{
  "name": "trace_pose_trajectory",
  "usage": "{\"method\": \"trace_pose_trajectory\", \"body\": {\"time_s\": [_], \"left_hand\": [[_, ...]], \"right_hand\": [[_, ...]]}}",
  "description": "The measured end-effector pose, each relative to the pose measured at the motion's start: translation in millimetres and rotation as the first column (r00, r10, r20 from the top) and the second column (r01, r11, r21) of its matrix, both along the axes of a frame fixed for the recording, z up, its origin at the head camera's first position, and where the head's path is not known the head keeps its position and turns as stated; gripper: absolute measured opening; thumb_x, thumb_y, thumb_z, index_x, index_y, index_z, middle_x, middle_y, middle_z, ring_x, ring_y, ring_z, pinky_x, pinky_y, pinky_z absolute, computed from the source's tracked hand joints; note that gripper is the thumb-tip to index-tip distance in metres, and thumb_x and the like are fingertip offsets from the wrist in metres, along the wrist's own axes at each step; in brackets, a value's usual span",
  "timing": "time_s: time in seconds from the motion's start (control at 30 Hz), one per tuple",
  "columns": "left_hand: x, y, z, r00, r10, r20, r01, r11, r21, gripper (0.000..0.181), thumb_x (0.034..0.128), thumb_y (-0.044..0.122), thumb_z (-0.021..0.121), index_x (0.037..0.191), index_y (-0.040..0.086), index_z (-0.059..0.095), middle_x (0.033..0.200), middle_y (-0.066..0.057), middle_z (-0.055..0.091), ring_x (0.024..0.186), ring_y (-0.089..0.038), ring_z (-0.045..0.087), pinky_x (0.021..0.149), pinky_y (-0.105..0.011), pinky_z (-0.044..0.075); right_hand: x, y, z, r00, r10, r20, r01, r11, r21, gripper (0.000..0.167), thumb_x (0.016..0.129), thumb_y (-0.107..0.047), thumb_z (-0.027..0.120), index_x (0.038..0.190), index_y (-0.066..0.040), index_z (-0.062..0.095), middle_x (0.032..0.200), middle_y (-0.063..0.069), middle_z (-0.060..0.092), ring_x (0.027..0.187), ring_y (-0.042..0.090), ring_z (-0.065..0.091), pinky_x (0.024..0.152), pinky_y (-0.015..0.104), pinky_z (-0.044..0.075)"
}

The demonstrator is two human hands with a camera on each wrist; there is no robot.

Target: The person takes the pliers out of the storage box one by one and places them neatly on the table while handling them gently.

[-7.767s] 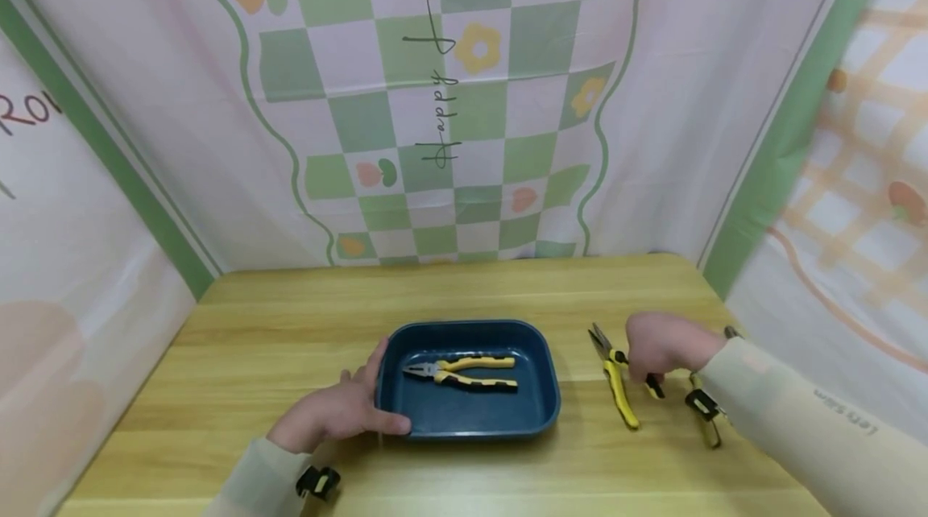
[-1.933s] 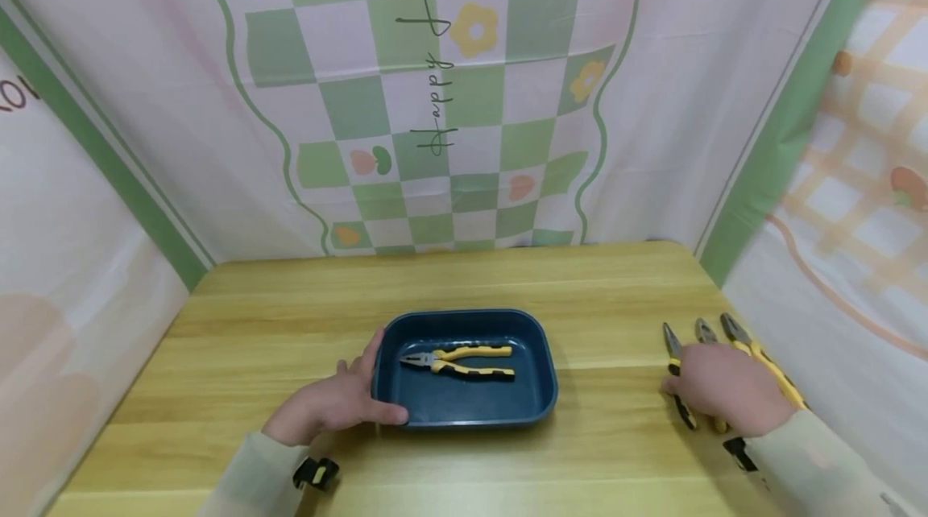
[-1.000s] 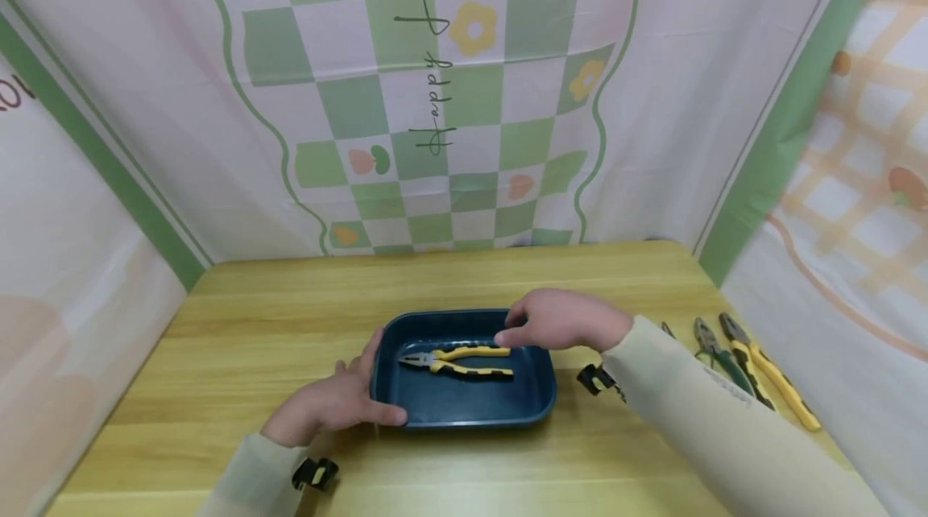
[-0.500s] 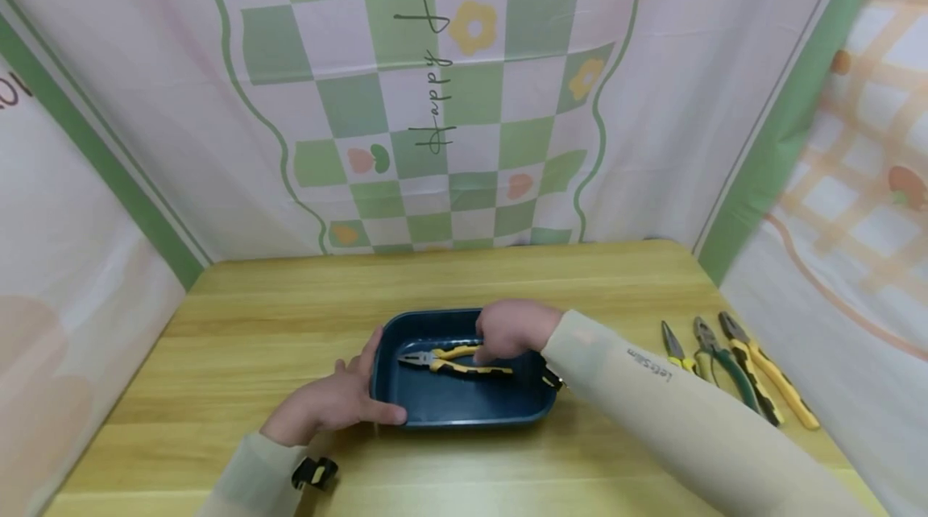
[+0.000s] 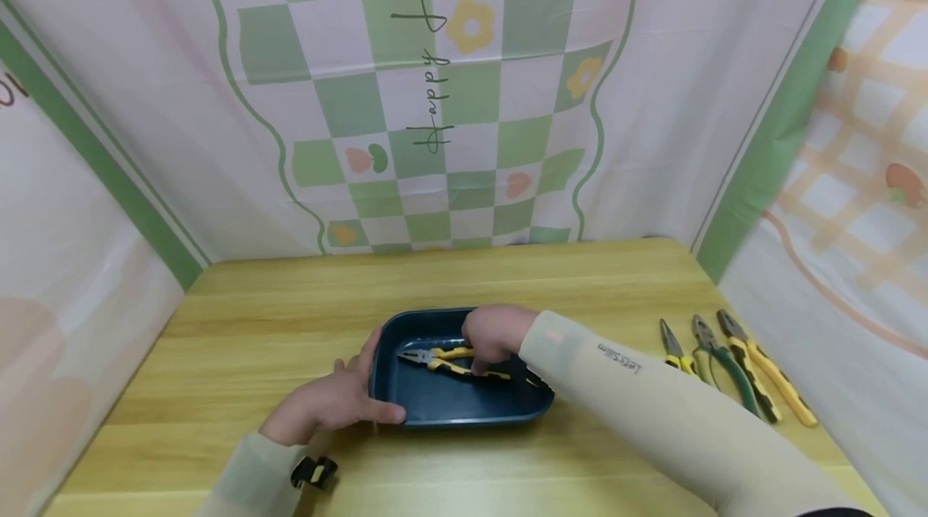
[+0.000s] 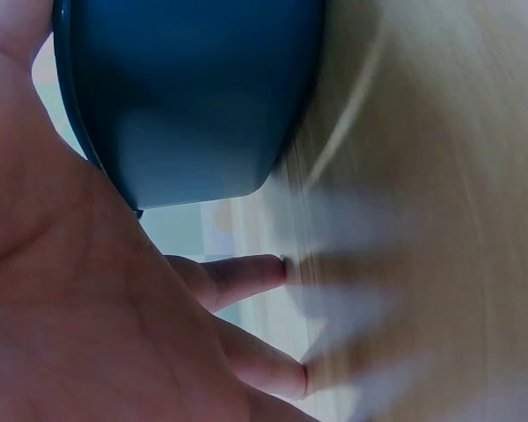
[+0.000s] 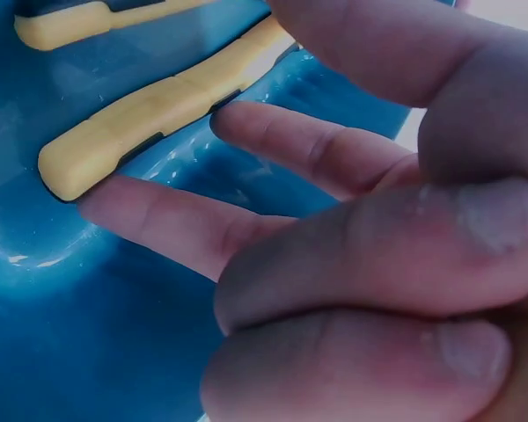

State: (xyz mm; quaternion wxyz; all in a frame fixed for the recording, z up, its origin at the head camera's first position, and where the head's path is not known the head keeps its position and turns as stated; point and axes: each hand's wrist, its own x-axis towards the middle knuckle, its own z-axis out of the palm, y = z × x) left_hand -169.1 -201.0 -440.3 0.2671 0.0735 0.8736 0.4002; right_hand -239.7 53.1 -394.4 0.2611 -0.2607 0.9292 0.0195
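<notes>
Combination pliers with yellow-and-black handles (image 5: 442,364) lie in a dark blue tray (image 5: 449,423), their jaws toward the left. My right hand (image 5: 499,332) reaches over the far rim and pinches the handles. In the right wrist view, two fingertips (image 7: 128,207) touch one yellow handle's outer side, the thumb crosses over it, and the other fingers are folded in. My left hand (image 5: 329,403) rests spread against the tray's left end, thumb on the front corner. Two of its straight fingers (image 6: 246,272) touch the table in the left wrist view.
At the table's right side, long-nose pliers (image 5: 672,342), green-handled pliers (image 5: 734,372) and more yellow-and-black pliers (image 5: 779,384) lie in a row. My right sleeve (image 5: 652,396) partly covers them. Patterned curtains (image 5: 435,122) surround the wooden table (image 5: 254,316).
After setting tools in a row at the right, my right hand has come left into the tray and taken the pliers' handles. The long-nose pliers have moved right. My left hand stays put.
</notes>
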Motion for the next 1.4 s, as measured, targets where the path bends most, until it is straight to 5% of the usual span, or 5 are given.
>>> {"method": "trace_pose_trajectory", "body": {"time_s": [0.27,0.63,1.03,1.2,1.4], "left_hand": [[-0.2,-0.4,0.7,1.000,-0.010,-0.008,0.010,1.000,-0.011,0.131,0.0771,0.048,0.084,0.159,0.019,-0.014,0.161,-0.029,0.005,0.135,-0.065,-0.010,0.102,-0.077,0.012],[-2.0,-0.8,-2.8,1.000,-0.012,0.000,0.012,1.000,-0.020,0.133,0.0761,0.050,0.084,0.159,0.019,-0.015,0.162,-0.026,0.005,0.137,-0.063,-0.011,0.104,-0.076,0.009],[-1.7,-0.6,-1.9,1.000,-0.018,-0.011,0.018,1.000,0.006,0.133,0.0771,0.047,0.085,0.159,0.017,-0.016,0.161,-0.028,0.004,0.136,-0.064,-0.012,0.103,-0.077,0.007],[-0.4,0.3,0.9,1.000,-0.009,-0.008,0.009,1.000,0.001,0.132,0.0771,0.047,0.084,0.159,0.016,-0.015,0.161,-0.029,0.004,0.135,-0.064,-0.012,0.104,-0.076,0.007],[1.5,0.5,0.9,1.000,0.002,-0.006,-0.002,1.000,-0.007,0.131,0.0771,0.047,0.085,0.159,0.017,-0.013,0.161,-0.029,0.006,0.136,-0.064,-0.010,0.103,-0.076,0.010]], "right_hand": [[-0.6,-7.4,-4.0,0.999,-0.029,-0.019,0.029,0.999,0.025,0.023,0.082,-0.030,0.084,0.070,-0.017,0.069,0.074,-0.005,0.061,0.066,0.014,0.051,0.066,0.032,0.049],[3.0,-14.1,-3.3,0.999,-0.011,-0.050,0.014,0.998,0.067,0.021,0.079,-0.028,0.087,0.073,-0.018,0.070,0.078,-0.006,0.060,0.071,0.013,0.056,0.070,0.033,0.052],[-1.8,-12.8,-6.2,0.999,-0.027,0.019,0.025,0.992,0.122,0.031,0.080,-0.045,0.084,0.087,-0.018,0.070,0.083,-0.005,0.060,0.076,0.014,0.056,0.075,0.034,0.050],[-3.1,-11.7,-5.6,0.999,0.035,-0.003,-0.034,0.990,0.136,0.027,0.085,-0.039,0.081,0.077,-0.016,0.070,0.078,-0.005,0.061,0.070,0.013,0.054,0.071,0.033,0.050],[-5.7,-10.0,-6.1,0.999,-0.012,0.044,0.007,0.994,0.112,0.028,0.087,-0.035,0.080,0.071,-0.014,0.069,0.074,-0.002,0.064,0.066,0.013,0.058,0.068,0.032,0.051]]}}
